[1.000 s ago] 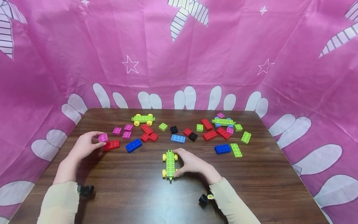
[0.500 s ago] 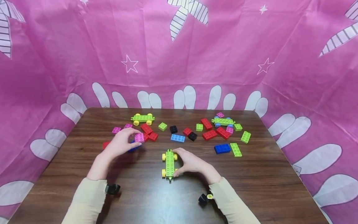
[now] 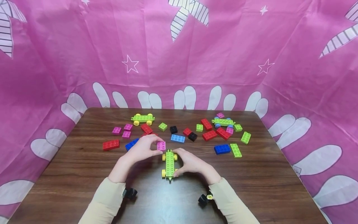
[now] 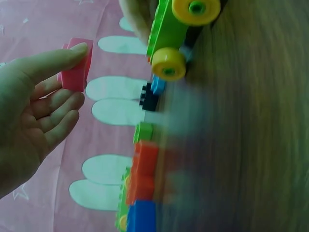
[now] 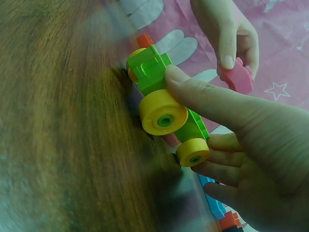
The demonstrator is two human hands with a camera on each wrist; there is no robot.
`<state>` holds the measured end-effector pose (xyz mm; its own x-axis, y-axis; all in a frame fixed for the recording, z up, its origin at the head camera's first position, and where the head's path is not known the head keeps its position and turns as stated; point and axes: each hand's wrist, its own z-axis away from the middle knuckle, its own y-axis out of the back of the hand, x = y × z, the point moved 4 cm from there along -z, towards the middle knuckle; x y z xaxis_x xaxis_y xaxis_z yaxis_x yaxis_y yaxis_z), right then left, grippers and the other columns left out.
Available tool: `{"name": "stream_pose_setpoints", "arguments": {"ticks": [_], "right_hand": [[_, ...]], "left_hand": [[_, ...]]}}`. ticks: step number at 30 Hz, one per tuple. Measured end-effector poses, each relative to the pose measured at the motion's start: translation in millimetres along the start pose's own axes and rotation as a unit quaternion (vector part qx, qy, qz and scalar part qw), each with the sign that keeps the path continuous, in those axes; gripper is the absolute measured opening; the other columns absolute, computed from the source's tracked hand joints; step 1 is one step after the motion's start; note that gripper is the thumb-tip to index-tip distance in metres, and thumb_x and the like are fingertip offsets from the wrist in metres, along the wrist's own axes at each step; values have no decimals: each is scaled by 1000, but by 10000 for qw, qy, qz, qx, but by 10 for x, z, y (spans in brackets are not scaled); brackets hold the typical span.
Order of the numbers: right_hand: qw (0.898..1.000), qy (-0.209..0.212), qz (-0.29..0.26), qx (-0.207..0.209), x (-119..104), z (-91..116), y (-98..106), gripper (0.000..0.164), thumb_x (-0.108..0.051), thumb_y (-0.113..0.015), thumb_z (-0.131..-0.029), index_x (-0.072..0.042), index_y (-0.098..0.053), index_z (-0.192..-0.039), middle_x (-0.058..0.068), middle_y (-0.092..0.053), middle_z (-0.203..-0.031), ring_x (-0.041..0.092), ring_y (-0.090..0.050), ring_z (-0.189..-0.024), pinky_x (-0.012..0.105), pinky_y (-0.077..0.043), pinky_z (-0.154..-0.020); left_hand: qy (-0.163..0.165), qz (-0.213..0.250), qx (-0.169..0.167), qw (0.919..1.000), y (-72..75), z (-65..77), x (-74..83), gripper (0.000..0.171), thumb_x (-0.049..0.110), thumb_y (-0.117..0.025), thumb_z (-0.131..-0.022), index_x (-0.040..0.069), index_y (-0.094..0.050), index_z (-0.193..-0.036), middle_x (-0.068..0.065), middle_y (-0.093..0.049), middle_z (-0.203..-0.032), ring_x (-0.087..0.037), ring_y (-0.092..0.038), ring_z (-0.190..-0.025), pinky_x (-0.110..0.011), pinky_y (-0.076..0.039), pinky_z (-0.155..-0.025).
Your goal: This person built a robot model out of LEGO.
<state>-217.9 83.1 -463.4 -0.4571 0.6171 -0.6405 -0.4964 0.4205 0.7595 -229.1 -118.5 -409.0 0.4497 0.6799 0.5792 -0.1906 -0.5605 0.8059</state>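
Observation:
My left hand (image 3: 142, 148) pinches a small pink toy brick (image 3: 161, 146) between thumb and fingers. In the left wrist view that pink brick (image 4: 77, 65) is held up off the table, with the thumb along one side. Just right of it, a lime-green wheeled car base (image 3: 169, 165) with yellow wheels points away from me on the table. My right hand (image 3: 193, 162) holds this base from its right side. As the right wrist view shows, the thumb lies at the near end of the base (image 5: 152, 72) and the fingers reach toward its far wheel.
Behind my hands lie loose bricks: a red one (image 3: 111, 145), dark blue ones (image 3: 222, 149), a light blue one (image 3: 178, 138) and several pink, black and green ones. Two more car bases stand at the back, one yellow-wheeled (image 3: 143, 119), one blue-wheeled (image 3: 223, 122).
My left hand has carried the pink brick from the left side of the table rightward to beside the car base. The right hand and the base have stayed in place.

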Motion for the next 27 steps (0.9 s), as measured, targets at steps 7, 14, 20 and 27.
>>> {"name": "stream_pose_setpoints", "arguments": {"ticks": [7,14,20,27], "right_hand": [[10000,-25,-33,19,3,0,2,92,-41,-87,-70,-3,-44,-142,14,-49,-144,28,-47,-134,46,-40,-111],[9999,48,-108,54,-15,4,6,91,-40,-88,-70,-4,-45,-141,13,-50,-142,27,-48,-132,46,-40,-110],[9999,14,-99,33,-11,4,2,92,-40,-88,-70,-3,-44,-142,14,-49,-143,28,-47,-133,47,-40,-110],[10000,-29,-77,9,14,-7,-2,92,-42,-87,-70,-4,-44,-143,13,-48,-144,29,-46,-134,47,-40,-110]], "left_hand": [[-120,171,-270,9994,-162,-47,90,34,22,-82,-78,12,-71,-109,-1,-71,-106,-20,-64,-102,-43,-53,-93],[81,363,-537,9979,-283,-61,110,33,22,-83,-77,12,-71,-106,0,-71,-103,-18,-61,-93,-37,-53,-82],[102,372,-707,9968,-353,-63,99,37,22,-84,-76,11,-72,-109,0,-71,-101,-17,-60,-85,-29,-51,-75],[74,266,-764,9967,-395,-71,91,40,26,-86,-74,9,-73,-108,-1,-70,-96,-13,-59,-83,-29,-52,-74]]}}
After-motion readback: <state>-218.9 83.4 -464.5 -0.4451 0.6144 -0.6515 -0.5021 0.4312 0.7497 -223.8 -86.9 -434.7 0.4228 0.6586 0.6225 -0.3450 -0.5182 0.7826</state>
